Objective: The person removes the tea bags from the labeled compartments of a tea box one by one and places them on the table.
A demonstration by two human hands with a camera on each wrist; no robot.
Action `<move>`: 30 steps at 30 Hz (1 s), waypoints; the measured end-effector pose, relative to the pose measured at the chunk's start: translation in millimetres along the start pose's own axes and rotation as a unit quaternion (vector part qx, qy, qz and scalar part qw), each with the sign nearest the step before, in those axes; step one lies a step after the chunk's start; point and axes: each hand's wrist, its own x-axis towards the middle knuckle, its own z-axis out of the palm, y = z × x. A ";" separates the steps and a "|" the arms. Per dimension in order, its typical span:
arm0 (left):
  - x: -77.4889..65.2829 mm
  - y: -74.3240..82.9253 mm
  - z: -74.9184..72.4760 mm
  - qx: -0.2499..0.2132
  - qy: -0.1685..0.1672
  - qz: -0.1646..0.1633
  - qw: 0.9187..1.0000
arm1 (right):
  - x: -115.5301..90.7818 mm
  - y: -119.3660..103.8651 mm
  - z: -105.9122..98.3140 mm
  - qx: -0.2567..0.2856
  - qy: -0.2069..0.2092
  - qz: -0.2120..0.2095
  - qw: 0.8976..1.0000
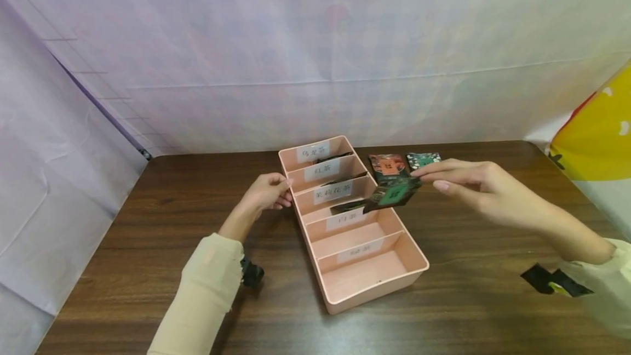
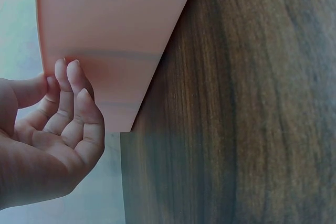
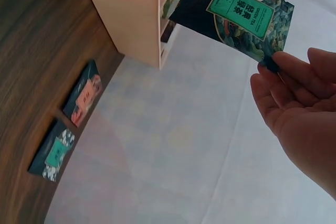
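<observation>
A pink divided box (image 1: 367,278) stands on the table, its compartments marked by white paper labels with handwritten Chinese characters. My left hand (image 1: 268,192) pinches the box's left rim between thumb and index finger, the other fingers curled against the outer wall in the left wrist view. Over the box's right side, my right hand (image 1: 478,185) pinches a dark green tea sachet (image 3: 241,14) by one corner. "GREEN TEA" is printed on its green label. Dark sachets lean in the three rear compartments; the two front ones hold no sachets.
Behind the held sachet, a sachet with a red-orange label (image 1: 388,165) and one with a green label and white pattern (image 1: 424,160) lie on the brown wooden table (image 1: 473,289). A pale curtain (image 1: 315,70) hangs along the table's back edge; yellow cloth (image 1: 598,130) is at right.
</observation>
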 end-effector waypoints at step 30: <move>-0.8 -0.1 -2.3 -0.001 -0.001 -0.005 1.000 | -35.0 54.5 -27.5 -0.095 0.003 0.187 0.978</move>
